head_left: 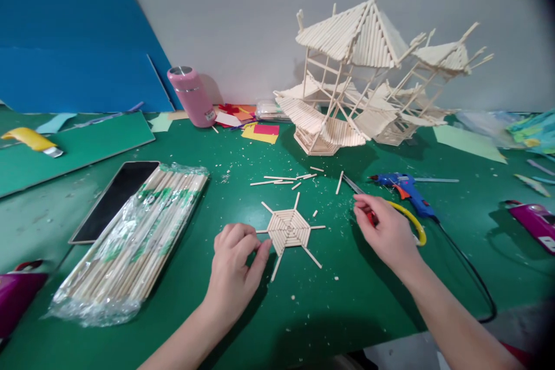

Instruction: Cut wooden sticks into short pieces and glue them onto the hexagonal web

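A flat web-shaped piece of thin wooden sticks (288, 228) lies on the green table (312, 312), with spokes sticking out past its edge. My left hand (236, 260) is at its left side, fingers curled and thumb near the edge; whether anything is between them is hidden. To the right, my right hand (384, 231) is closed around a tool with metal blades (352, 185) and a yellow handle (411, 218), which look like scissors or pliers. Small cut sticks (280, 179) lie behind the web-shaped piece.
A blue glue gun (405, 191) lies right of my right hand, its cord running forward. Wrapped stick bundles (134, 243) and a dark phone (119, 202) are at left. Behind stand a pink bottle (193, 98) and stick-built pavilions (333, 69). A yellow cutter (30, 140) lies far left.
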The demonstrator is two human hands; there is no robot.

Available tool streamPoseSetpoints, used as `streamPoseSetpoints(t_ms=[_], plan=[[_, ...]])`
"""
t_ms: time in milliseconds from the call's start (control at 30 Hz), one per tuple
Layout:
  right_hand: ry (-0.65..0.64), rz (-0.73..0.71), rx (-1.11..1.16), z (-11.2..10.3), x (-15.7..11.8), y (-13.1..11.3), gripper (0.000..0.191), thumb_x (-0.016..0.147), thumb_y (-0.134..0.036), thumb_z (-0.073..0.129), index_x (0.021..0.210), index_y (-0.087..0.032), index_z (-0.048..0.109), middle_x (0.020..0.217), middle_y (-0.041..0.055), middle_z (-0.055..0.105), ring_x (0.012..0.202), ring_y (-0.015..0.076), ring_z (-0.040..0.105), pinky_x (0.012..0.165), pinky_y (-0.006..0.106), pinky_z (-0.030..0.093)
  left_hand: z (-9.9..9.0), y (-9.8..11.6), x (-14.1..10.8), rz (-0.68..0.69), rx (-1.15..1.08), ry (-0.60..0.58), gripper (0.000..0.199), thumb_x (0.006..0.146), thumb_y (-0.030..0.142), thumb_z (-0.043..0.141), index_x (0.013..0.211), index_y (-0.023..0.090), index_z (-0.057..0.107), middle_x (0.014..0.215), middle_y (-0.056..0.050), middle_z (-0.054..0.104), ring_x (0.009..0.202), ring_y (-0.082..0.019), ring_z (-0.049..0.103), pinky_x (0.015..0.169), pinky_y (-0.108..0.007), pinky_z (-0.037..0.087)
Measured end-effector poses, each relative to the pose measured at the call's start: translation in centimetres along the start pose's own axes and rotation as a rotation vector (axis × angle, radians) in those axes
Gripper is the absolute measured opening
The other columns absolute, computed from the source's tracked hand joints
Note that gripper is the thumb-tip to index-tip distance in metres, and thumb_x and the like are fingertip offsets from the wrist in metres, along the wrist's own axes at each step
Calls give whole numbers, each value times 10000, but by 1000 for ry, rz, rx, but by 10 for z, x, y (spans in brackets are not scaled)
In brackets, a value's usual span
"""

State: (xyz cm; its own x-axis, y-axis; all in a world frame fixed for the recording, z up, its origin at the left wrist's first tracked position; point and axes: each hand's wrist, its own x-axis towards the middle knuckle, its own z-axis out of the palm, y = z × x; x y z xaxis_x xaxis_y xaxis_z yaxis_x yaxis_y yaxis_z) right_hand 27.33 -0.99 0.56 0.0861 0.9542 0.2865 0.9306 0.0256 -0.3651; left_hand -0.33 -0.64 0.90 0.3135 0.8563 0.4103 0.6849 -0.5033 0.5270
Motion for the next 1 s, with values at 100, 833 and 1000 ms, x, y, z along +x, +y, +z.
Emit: streamPoseSetpoints(t_ms=[100, 833, 1000], plan=[[-65, 37, -114, 15, 30, -13, 179, 831, -229, 468, 965, -169, 569, 885, 62, 641, 782, 183, 612, 703, 295, 479, -4, 2, 16, 14, 34, 17, 232, 807, 192, 513, 580, 159, 480, 691, -26, 503, 686, -162, 452, 627, -317, 349], [-418, 137, 85, 19, 57, -44, 177, 832, -238, 528, 968, -136, 580, 932, 58, 617, 802, 161, 597, 703, 341, 496, 16, -10, 24, 105, -100, 145, 55, 777, 136, 534, 759, 174, 570, 705, -26, 592, 701, -162, 507, 685, -331, 397], [-502, 58, 549, 14, 25, -99, 65, 739, -144, 529, 794, -160, 560, 693, -12, 618, 589, 84, 576, 523, 182, 484, 13, -2, 16, -7, -324, 42, 200, 832, 145, 464, 997, 163, 575, 843, -62, 589, 789, -172, 534, 700, -315, 434]])
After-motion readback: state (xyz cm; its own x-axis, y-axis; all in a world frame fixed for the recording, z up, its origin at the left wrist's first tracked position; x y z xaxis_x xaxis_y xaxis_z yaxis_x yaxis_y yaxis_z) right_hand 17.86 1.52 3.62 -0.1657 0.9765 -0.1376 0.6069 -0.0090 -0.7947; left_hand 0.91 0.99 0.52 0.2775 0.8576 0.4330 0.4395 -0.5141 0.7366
